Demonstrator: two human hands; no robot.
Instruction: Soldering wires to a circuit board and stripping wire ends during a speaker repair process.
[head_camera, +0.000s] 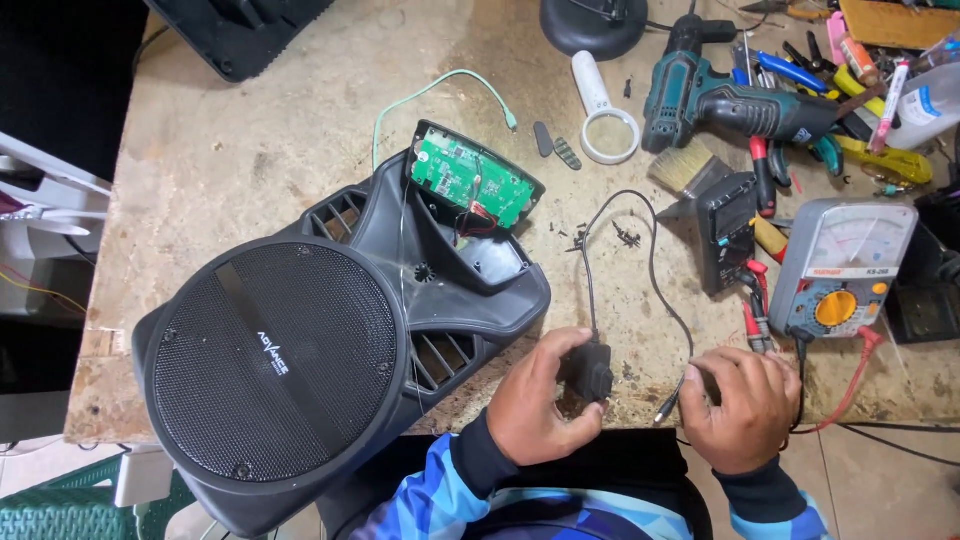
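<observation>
At workbench front edge: left hand (535, 400) wrapped around black power adapter (588, 370); right hand (738, 405) pinching adapter cable (655, 270) near plug (664, 409). Black speaker (300, 360) just left, circuit board (472, 183) exposed.

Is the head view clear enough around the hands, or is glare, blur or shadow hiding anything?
Head view: even, soft light, no harsh glare on the workbench; left hand and right hand sharp; the black adapter in the left hand loses detail in its own darkness; the speaker bulges slightly from wide-angle distortion; the far tools at the top right look cluttered but in focus.
</observation>
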